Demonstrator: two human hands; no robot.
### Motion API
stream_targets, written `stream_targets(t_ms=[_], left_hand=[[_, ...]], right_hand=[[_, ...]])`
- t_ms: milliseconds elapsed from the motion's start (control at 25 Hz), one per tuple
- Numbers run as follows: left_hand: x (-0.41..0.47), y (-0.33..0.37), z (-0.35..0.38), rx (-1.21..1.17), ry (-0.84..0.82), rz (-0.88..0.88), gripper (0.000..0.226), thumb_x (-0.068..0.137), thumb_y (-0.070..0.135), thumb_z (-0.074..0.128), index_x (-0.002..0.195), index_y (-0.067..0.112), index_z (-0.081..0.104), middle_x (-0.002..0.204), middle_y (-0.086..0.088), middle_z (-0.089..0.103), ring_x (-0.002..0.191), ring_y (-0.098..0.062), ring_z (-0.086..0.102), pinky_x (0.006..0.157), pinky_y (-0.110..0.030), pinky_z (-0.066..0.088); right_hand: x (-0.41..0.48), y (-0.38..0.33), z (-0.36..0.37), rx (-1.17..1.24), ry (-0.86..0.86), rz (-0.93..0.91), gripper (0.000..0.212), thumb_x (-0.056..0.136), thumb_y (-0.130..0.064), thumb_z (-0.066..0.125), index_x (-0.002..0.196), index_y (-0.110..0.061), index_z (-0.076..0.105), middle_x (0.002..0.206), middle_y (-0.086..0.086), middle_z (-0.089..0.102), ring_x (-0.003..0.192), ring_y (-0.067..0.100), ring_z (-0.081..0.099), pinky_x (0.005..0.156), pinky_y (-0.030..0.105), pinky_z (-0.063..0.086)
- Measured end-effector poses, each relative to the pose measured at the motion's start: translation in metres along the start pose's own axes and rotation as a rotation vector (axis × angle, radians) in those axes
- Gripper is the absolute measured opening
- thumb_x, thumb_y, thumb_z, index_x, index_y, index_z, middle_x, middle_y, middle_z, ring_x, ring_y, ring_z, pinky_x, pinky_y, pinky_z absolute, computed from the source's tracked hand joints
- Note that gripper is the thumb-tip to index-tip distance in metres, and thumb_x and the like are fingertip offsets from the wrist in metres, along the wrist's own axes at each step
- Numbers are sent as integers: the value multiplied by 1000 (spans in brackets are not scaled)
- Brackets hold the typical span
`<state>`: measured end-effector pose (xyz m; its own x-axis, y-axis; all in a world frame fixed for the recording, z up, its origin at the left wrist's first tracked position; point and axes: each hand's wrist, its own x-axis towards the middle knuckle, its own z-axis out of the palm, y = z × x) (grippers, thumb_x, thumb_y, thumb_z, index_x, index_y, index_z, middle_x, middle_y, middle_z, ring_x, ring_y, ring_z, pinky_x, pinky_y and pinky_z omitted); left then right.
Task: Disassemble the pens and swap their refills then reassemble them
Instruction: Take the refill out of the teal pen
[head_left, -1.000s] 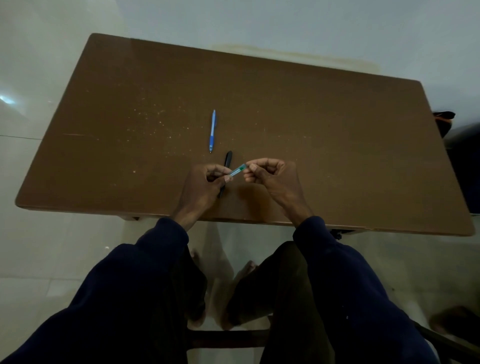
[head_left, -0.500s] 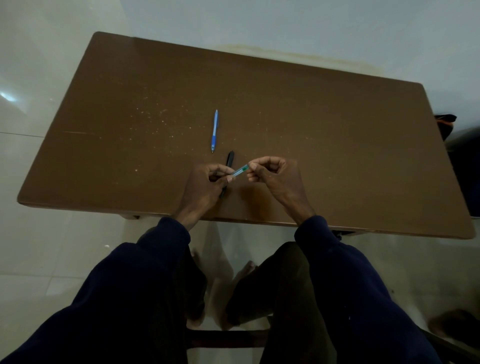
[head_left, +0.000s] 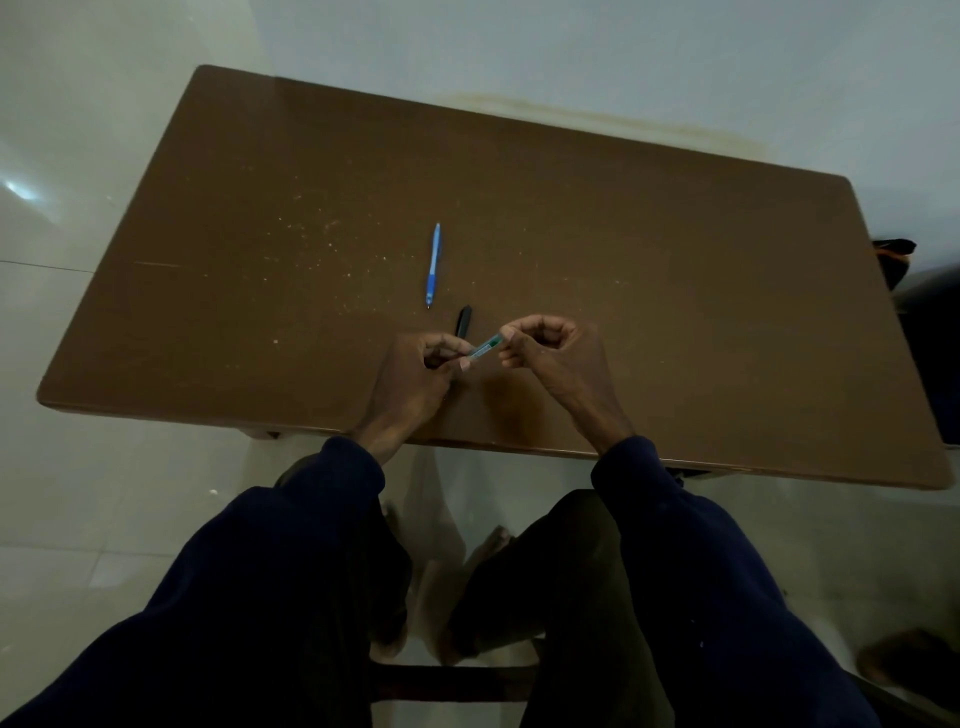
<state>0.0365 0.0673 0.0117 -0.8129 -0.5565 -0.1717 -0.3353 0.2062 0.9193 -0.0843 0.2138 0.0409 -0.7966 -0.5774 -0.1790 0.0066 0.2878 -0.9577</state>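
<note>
We see a green pen (head_left: 487, 347) held just above the near middle of the tabletop (head_left: 675, 312), its long axis slanting from near-left to far-right. It carries a pale label, but the print is too small to read. The left hand (head_left: 415, 374) pinches the near-left end with curled fingers, and the right hand (head_left: 550, 353) has its fingers clamped on the far-right end. A blue pen (head_left: 433, 265) lies farther out, lengthwise near to far, tip toward us. A black pen (head_left: 463, 319) lies just beside it, partly hidden by the left hand.
</note>
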Motion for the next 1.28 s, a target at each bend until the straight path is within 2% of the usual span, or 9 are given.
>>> stream_targets(t_ms=[240,520,760,880,960,1040,1280], left_hand=[[-1,1,0,10,-2,3,14,91,17,73,94,30,72,90,13,71,82,-1,67,62,-7,47],[-3,1,-1,-5,-14,-16,12,91,19,73,95,30,72,96,10,72,89,-4,67,68,-13,48],[-4,1,-2,-9,-4,-38,11,91,17,73,99,25,73,100,4,74,91,-6,68,75,-20,54],[-4,1,-1,-8,3,-33,11,91,17,74,98,25,73,99,6,73,91,-4,67,74,-15,52],[-4,0,0,-3,6,-36,11,91,17,74,101,21,74,100,6,73,92,-4,67,72,-11,50],[-4,0,1,-7,-1,-35,12,91,18,74,103,20,75,103,4,73,94,-6,67,76,-17,52],[-2,0,3,6,-15,-19,13,91,16,74,99,25,72,103,5,72,93,-5,67,76,-19,52]], right_hand=[[2,0,1,-19,14,-1,18,95,-18,72,101,-1,75,86,12,78,73,19,75,70,28,63],[5,0,0,-73,-2,-57,12,95,-18,72,97,-6,75,86,8,78,76,20,76,73,31,64],[4,-3,-3,-3,38,-52,16,96,-13,70,100,2,75,89,13,77,80,25,75,76,31,63],[3,-6,-5,57,58,-40,18,96,-12,69,100,5,74,91,17,77,83,29,75,78,34,63],[2,-7,-7,115,66,-24,20,96,-10,69,102,8,73,92,19,77,83,26,75,75,29,62],[1,-7,-9,178,61,-1,21,96,-8,69,103,11,71,95,21,77,83,25,75,75,27,62],[-1,-4,-10,212,21,38,19,95,-7,70,102,10,72,95,21,77,85,27,75,79,31,63]])
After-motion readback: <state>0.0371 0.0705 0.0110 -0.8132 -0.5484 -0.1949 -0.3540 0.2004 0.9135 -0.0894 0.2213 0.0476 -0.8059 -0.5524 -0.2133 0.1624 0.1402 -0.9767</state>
